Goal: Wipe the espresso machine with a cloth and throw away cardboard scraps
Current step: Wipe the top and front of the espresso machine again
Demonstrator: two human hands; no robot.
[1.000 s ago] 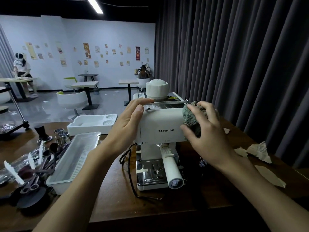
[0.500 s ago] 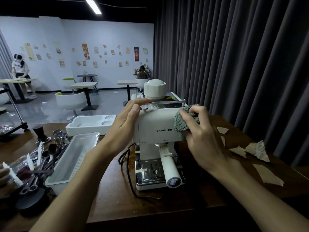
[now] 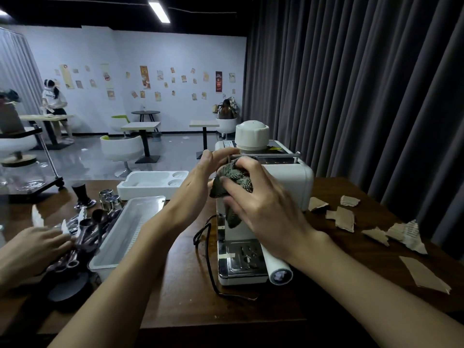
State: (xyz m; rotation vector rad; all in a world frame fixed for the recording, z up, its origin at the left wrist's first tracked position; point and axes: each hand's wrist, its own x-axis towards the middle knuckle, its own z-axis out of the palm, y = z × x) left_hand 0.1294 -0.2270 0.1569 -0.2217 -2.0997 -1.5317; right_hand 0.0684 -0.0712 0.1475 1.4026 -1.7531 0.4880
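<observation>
Right now my right hand has its fingers curled around the bunched green cloth, pressing it against the upper front face of the espresso machine, toward that face's left side. My left hand braces the machine's top left corner with its fingers hooked over the edge. Whether they also touch the cloth I cannot tell. A tail of cloth hangs below my palm, above the drip tray. The cardboard scraps lie scattered on the table to the right of the machine, none picked up yet, so I judge the wiping step is the one in hand.

What worries me is the white portafilter handle. It juts from the machine's front directly under my right wrist, and a downward stroke could knock it or snag the hanging tail. Hard sideways rubbing could also skid the machine if my left hand slackens, dragging the black cord looped at its left. Someone else's hand rests among utensils well left of the machine.
</observation>
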